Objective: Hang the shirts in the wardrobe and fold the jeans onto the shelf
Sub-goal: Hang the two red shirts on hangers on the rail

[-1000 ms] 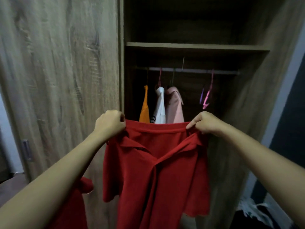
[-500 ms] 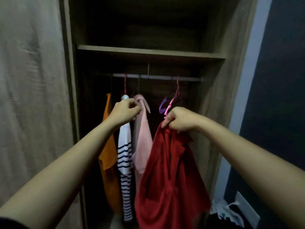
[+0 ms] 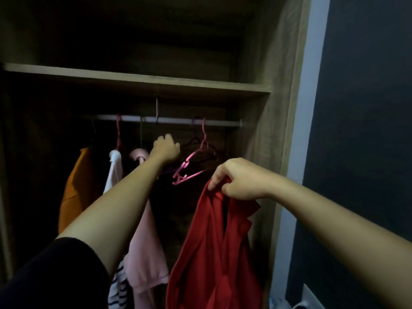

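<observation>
Right hand (image 3: 239,179) grips red shirt (image 3: 214,253).

Single head-worn view, facing forward and slightly upward, close into the wardrobe (image 3: 263,63) interior

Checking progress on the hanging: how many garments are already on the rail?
3: an orange garment at the left, a white striped shirt beside it, then a pink shirt. The red shirt is in the right hand, unhung. The dark interior may hide more.
</observation>
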Available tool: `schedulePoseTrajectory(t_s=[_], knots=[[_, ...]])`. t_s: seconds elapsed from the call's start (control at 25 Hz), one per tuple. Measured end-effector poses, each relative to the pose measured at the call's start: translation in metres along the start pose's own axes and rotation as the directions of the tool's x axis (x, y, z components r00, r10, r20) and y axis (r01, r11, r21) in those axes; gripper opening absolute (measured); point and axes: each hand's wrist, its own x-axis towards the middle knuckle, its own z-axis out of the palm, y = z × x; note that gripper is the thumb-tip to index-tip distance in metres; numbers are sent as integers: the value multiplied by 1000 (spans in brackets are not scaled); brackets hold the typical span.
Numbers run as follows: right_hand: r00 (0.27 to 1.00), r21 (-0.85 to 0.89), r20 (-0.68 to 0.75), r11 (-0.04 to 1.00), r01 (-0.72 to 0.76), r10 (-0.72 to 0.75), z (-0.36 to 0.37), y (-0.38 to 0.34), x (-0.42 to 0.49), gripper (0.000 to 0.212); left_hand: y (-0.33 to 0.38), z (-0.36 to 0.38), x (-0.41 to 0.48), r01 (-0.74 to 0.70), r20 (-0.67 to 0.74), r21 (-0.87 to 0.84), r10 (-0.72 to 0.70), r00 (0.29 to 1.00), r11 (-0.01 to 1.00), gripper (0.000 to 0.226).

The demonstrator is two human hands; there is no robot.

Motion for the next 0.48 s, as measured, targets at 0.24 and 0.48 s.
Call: schedulePoseTrajectory(t_s=[0.24, 0.48], knots=[[1000, 21, 13, 1000, 15, -15, -2, 15, 20, 43, 0, 31, 12, 76, 66, 109, -84, 994, 991, 39], [999, 57, -4, 998, 34, -33, 8, 16, 26, 41, 5, 25, 12, -15, -92, 181, 32, 995, 983, 28]])
